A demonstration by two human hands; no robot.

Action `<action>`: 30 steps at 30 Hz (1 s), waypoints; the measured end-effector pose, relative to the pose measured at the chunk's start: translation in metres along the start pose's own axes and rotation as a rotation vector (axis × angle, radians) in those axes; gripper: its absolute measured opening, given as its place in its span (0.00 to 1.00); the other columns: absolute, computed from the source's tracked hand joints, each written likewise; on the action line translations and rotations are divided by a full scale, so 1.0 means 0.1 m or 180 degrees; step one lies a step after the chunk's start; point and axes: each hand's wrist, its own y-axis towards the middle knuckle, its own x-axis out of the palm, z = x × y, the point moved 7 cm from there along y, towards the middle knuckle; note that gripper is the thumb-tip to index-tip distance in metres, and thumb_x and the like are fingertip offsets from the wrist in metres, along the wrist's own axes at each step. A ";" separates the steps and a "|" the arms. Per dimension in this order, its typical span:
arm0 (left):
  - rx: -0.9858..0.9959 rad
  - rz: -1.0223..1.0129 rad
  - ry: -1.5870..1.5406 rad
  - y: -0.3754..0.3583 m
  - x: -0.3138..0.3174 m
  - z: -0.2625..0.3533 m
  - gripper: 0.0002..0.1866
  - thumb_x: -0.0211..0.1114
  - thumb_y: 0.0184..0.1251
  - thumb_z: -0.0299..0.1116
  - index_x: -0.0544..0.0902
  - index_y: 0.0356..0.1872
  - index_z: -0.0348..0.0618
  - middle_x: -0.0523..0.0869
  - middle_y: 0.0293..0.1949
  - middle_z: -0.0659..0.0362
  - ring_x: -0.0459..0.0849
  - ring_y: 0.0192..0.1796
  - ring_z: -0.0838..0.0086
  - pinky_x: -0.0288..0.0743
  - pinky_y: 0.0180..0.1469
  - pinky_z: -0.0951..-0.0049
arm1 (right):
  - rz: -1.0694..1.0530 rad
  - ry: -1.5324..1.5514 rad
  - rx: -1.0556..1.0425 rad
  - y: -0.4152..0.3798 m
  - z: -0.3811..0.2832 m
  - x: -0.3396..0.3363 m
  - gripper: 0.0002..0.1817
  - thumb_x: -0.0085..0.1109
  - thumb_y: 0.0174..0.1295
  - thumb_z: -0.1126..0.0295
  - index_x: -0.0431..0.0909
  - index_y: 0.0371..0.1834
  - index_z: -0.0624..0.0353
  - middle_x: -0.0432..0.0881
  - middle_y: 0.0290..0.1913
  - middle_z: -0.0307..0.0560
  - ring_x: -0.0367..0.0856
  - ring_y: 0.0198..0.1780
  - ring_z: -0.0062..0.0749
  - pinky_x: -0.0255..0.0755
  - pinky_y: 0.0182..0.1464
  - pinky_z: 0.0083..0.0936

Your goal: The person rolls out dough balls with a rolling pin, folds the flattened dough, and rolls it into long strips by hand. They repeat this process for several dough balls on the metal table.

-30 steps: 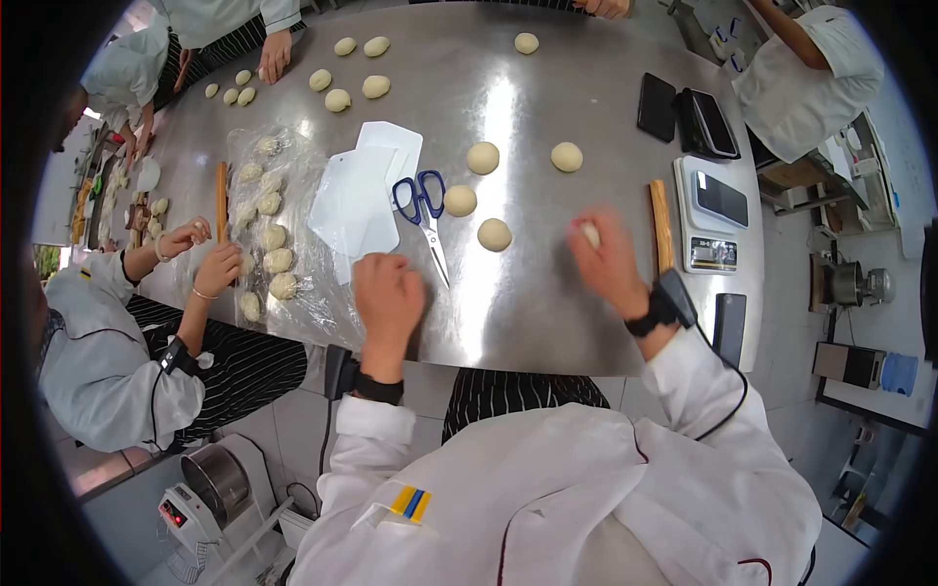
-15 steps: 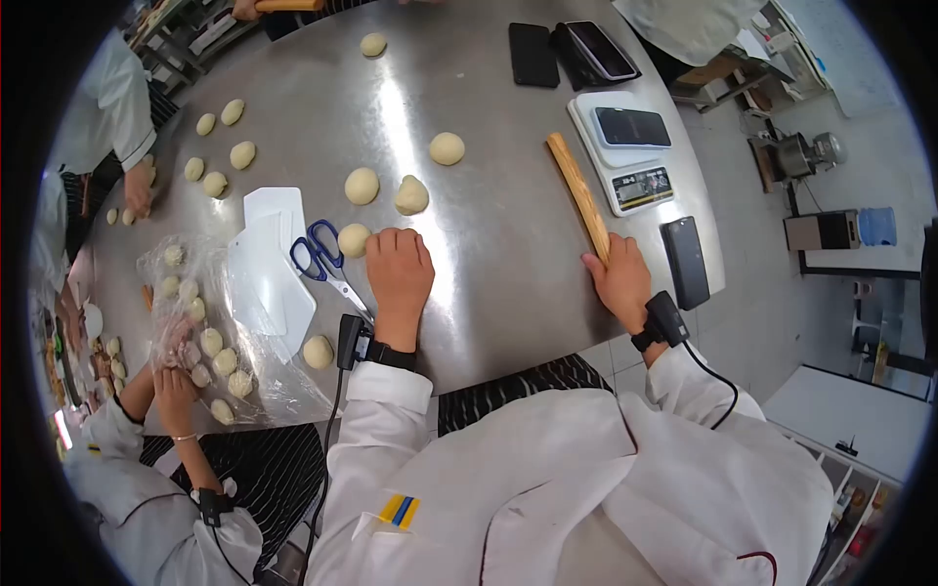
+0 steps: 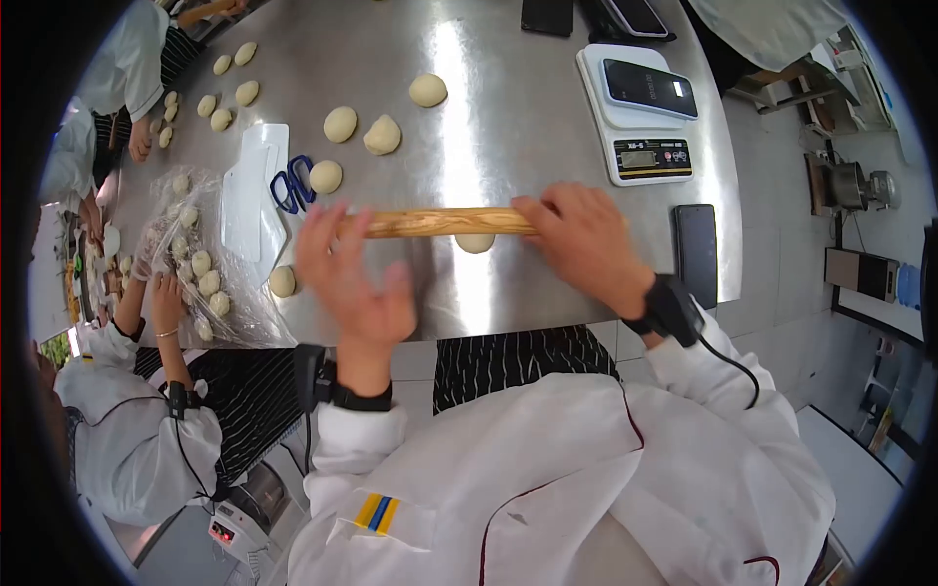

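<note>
2 hands on 1 rolling pin (image 3: 445, 222), which lies level across the steel table (image 3: 547, 107) near its front edge. I see the right hand (image 3: 584, 244) on top of the pin's right end, fingers curled over it and close together. Left hand (image 3: 354, 276) is at the pin's left end, fingers spread and motion-blurred; I can't tell whether they grip the wood or only rest against it. 1 dough piece (image 3: 475, 241) sits directly under the middle of the pin, only its near edge visible.

Behind the pin I count 4 dough balls (image 3: 382, 135) in a loose group. Blue-handled scissors (image 3: 286, 183) lie just left of the nearest ball, next to a white plastic scraper (image 3: 244, 186). 1 more ball (image 3: 282, 281) sits near the front edge, left of the left hand. Kitchen scale (image 3: 640, 117) is back right with a phone (image 3: 650, 86) on its platform; a 2nd phone (image 3: 696, 254) lies flat just right of the right hand.

Far left: another person's hands (image 3: 161, 293) are at a plastic sheet (image 3: 234, 303) covered with small dough pieces.
</note>
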 end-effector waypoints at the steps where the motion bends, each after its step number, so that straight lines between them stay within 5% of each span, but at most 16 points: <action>1: 0.0205 -0.0776 0.0776 0.02 0.26 0.02 0.29 0.59 0.67 0.48 0.74 0.65 0.43 0.73 0.67 0.47 0.64 0.73 0.47 0.45 0.75 0.41 | -0.0226 -0.0035 -0.0220 0.04 -0.03 0.19 0.22 0.68 0.57 0.64 0.79 0.57 0.50 0.77 0.41 0.43 0.78 0.43 0.40 0.71 0.47 0.36; 8: -0.0200 -0.1948 0.0580 -0.59 0.51 -0.16 0.36 0.58 0.67 0.55 0.71 0.70 0.44 0.69 0.72 0.49 0.57 0.78 0.46 0.37 0.75 0.32 | -0.0148 -0.0369 -0.0234 -0.39 -0.14 0.36 0.18 0.65 0.58 0.60 0.80 0.52 0.48 0.76 0.37 0.38 0.77 0.39 0.36 0.67 0.42 0.35; 11: 0.0004 -0.1321 0.0556 -0.36 0.37 -0.12 0.40 0.66 0.59 0.51 0.70 0.71 0.43 0.69 0.72 0.47 0.56 0.77 0.43 0.31 0.75 0.31 | 0.0319 -0.0476 -0.0312 -0.19 -0.18 0.10 0.20 0.68 0.52 0.63 0.83 0.50 0.47 0.77 0.36 0.37 0.77 0.40 0.37 0.67 0.43 0.36; 14: -0.0047 -0.1718 0.0363 -0.41 0.42 -0.14 0.37 0.67 0.58 0.49 0.72 0.68 0.42 0.70 0.71 0.47 0.54 0.78 0.41 0.30 0.75 0.32 | -0.0159 -0.0364 -0.0001 -0.31 -0.16 0.20 0.23 0.71 0.49 0.63 0.83 0.52 0.47 0.78 0.38 0.38 0.78 0.40 0.38 0.67 0.44 0.37; 15: 0.0216 -0.0955 -0.0007 -0.35 0.17 -0.07 0.32 0.65 0.62 0.44 0.73 0.66 0.41 0.71 0.70 0.46 0.54 0.78 0.41 0.31 0.76 0.34 | 0.0089 -0.0544 -0.0065 -0.37 -0.13 -0.01 0.25 0.72 0.48 0.63 0.82 0.54 0.48 0.79 0.39 0.41 0.79 0.42 0.39 0.69 0.44 0.35; 16: 0.0721 -0.0349 -0.0072 -0.31 -0.01 0.01 0.31 0.63 0.63 0.41 0.72 0.66 0.41 0.71 0.70 0.45 0.55 0.78 0.42 0.33 0.76 0.36 | 0.0185 -0.0333 0.0198 -0.44 -0.04 -0.20 0.24 0.70 0.52 0.65 0.81 0.55 0.51 0.80 0.41 0.45 0.78 0.45 0.43 0.71 0.45 0.35; 19: 0.0960 -0.0368 -0.0238 -0.24 0.26 0.20 0.34 0.62 0.64 0.45 0.69 0.69 0.38 0.69 0.71 0.41 0.55 0.78 0.42 0.34 0.77 0.36 | 0.0491 0.0190 0.1116 -0.77 0.17 -0.44 0.20 0.66 0.61 0.67 0.79 0.56 0.57 0.78 0.42 0.48 0.77 0.45 0.44 0.71 0.46 0.33; 21: 0.0467 -0.1239 -0.0076 -0.21 1.04 0.26 0.40 0.60 0.66 0.52 0.64 0.72 0.34 0.64 0.73 0.37 0.53 0.79 0.41 0.35 0.77 0.37 | 0.1060 0.0928 0.1759 -0.88 0.40 -0.54 0.18 0.60 0.69 0.66 0.76 0.59 0.62 0.76 0.42 0.49 0.75 0.43 0.42 0.70 0.46 0.30; 27: 0.0044 -0.2155 0.0275 -0.36 1.61 0.27 0.50 0.54 0.67 0.64 0.57 0.76 0.29 0.55 0.77 0.35 0.48 0.80 0.40 0.35 0.76 0.34 | 0.1027 0.1297 0.1363 -0.94 0.31 -0.48 0.19 0.59 0.71 0.65 0.74 0.59 0.64 0.73 0.40 0.51 0.73 0.40 0.40 0.69 0.43 0.29; 28: 0.0016 -0.2126 0.0308 -0.39 1.50 0.38 0.50 0.54 0.67 0.64 0.57 0.76 0.29 0.55 0.77 0.35 0.48 0.80 0.40 0.35 0.76 0.34 | 0.0901 0.1470 0.1409 -0.98 0.32 -0.45 0.19 0.59 0.71 0.65 0.75 0.59 0.64 0.73 0.40 0.51 0.74 0.39 0.41 0.69 0.42 0.29; 30: 0.0319 -0.0769 0.0202 -0.08 1.18 0.62 0.50 0.54 0.67 0.65 0.58 0.75 0.29 0.54 0.77 0.36 0.47 0.80 0.38 0.34 0.75 0.33 | 0.0865 0.1253 0.1278 -0.99 0.40 -0.48 0.19 0.60 0.70 0.66 0.75 0.59 0.64 0.73 0.39 0.51 0.74 0.38 0.42 0.69 0.41 0.29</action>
